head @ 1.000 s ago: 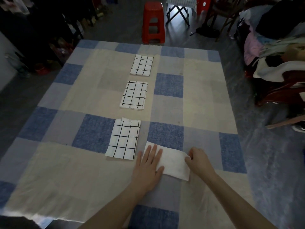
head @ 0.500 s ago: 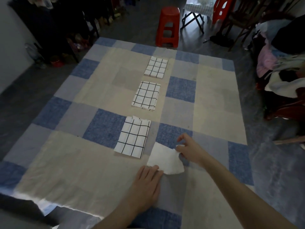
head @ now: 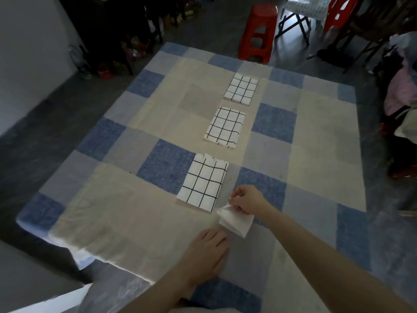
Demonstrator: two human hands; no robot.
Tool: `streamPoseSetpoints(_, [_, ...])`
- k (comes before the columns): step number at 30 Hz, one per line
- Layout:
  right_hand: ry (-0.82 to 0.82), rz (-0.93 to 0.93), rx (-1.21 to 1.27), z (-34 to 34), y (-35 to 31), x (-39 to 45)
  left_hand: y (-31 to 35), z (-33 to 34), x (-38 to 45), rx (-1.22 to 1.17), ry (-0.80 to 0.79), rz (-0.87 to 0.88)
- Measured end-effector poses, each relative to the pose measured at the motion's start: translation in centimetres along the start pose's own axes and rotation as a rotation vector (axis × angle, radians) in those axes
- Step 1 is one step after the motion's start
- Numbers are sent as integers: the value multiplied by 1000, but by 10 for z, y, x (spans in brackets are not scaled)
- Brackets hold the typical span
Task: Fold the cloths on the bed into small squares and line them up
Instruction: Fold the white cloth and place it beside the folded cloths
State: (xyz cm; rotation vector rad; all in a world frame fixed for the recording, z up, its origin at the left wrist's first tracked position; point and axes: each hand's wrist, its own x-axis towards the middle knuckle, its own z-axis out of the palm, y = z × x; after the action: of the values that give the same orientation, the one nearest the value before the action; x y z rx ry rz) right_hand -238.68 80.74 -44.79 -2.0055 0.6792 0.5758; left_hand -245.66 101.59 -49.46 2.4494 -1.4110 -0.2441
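Three folded white cloths with black grid lines lie in a line down the bed: a far one, a middle one and a near one. A plain white cloth hangs bunched just right of the near folded one. My right hand pinches its upper edge and lifts it a little off the bedspread. My left hand lies flat on the bedspread below the cloth, fingers apart, holding nothing; whether its fingertips touch the cloth I cannot tell.
The bed wears a blue, grey and beige patchwork spread, its near left edge dropping to the floor. A red plastic stool stands beyond the far edge. A heap of clothes sits at the right.
My right hand has lifted the white cloth's right edge and carried it left and up, so the flat cloth is now bunched. My left hand slid off it toward me. The view shifted left.
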Motion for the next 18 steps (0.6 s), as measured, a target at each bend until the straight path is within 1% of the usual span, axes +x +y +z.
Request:
streamPoseSetpoints(3, [-24,-63,-35,5,6,-1,3,-7,5,-2,122,23])
streamPoseSetpoints(5, [-25,-106,-22,6,8,-4,6,-6,12,-32,161,-13])
streamPoseSetpoints(8, [43,-168,40,4,15,-10,5,-3,22,-12,75,-79])
streamPoseSetpoints(11, [182,-240,-97,-2,30,-16,3,2,22,13,-37,-55])
streamPoseSetpoints(14, [226,-267,-243,-9,52,-21,5,5,18,20,-43,-20])
streamPoseSetpoints(16, [211,-247,-352,-12,67,-24,6,6,16,17,-28,-24])
streamPoseSetpoints(18, [219,-202,-380,-15,78,-26,6,5,15,6,-10,-35])
